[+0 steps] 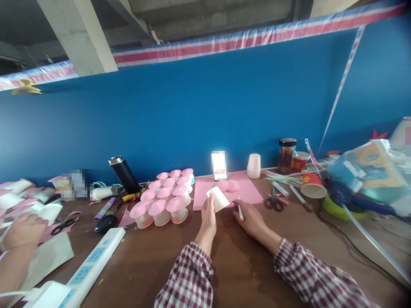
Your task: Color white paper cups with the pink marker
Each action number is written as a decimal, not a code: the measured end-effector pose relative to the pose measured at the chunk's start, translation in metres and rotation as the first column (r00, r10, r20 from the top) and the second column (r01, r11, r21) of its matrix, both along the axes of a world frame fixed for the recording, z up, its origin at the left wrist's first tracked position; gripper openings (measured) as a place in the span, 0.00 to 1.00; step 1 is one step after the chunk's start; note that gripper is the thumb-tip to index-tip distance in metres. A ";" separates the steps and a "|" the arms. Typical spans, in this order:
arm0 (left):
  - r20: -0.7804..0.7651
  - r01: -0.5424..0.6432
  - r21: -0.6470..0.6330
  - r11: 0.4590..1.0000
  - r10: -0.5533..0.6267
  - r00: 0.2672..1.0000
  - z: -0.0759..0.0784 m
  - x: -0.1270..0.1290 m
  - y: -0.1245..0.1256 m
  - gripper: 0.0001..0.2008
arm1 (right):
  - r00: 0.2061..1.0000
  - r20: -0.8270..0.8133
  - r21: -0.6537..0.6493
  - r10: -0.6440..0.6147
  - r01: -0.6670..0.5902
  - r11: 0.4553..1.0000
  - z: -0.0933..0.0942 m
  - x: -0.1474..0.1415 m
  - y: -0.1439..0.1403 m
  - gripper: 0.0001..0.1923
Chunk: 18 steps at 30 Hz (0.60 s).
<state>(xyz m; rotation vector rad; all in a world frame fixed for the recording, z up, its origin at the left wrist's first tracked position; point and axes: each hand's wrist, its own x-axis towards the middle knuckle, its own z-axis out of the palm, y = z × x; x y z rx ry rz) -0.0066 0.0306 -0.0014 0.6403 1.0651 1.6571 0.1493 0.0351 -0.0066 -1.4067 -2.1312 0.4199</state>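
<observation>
My left hand is wrapped around a white paper cup, tilted on its side above a pink paper sheet. To its right, my right hand is closed on a white marker with an orange end. Pink paper discs lie on the sheet just behind the cup. Rows of small white cups with pink disc tops stand left of my left hand. A stack of white cups stands behind my right hand, and black-handled scissors lie to its right.
A co-worker's hand is at the far left beside more pink-topped cups. A white power strip lies at the front left. A black bottle leans at the back. Rightward are a dark jar, a red cup and plastic bags.
</observation>
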 end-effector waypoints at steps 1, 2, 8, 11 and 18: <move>-0.002 0.004 -0.001 1.000 -0.004 1.000 0.000 0.000 0.000 0.30 | 1.000 -0.001 -0.001 0.000 0.000 1.000 0.000 0.000 0.000 0.19; -0.005 0.008 -0.001 1.000 -0.008 1.000 0.000 0.000 0.000 0.30 | 1.000 -0.002 -0.001 0.000 0.000 1.000 0.001 0.000 0.000 0.19; -0.012 0.004 -0.001 1.000 -0.004 1.000 -0.001 -0.001 0.001 0.30 | 1.000 -0.001 -0.001 0.001 -0.001 1.000 0.002 -0.001 0.000 0.19; -0.011 0.005 -0.001 1.000 -0.005 1.000 -0.001 -0.001 0.001 0.31 | 1.000 0.002 0.000 0.003 -0.003 1.000 0.002 -0.001 -0.001 0.19; -0.019 0.000 0.003 1.000 0.000 1.000 -0.001 -0.002 0.001 0.30 | 1.000 0.006 0.000 0.005 -0.005 1.000 0.003 -0.001 -0.001 0.19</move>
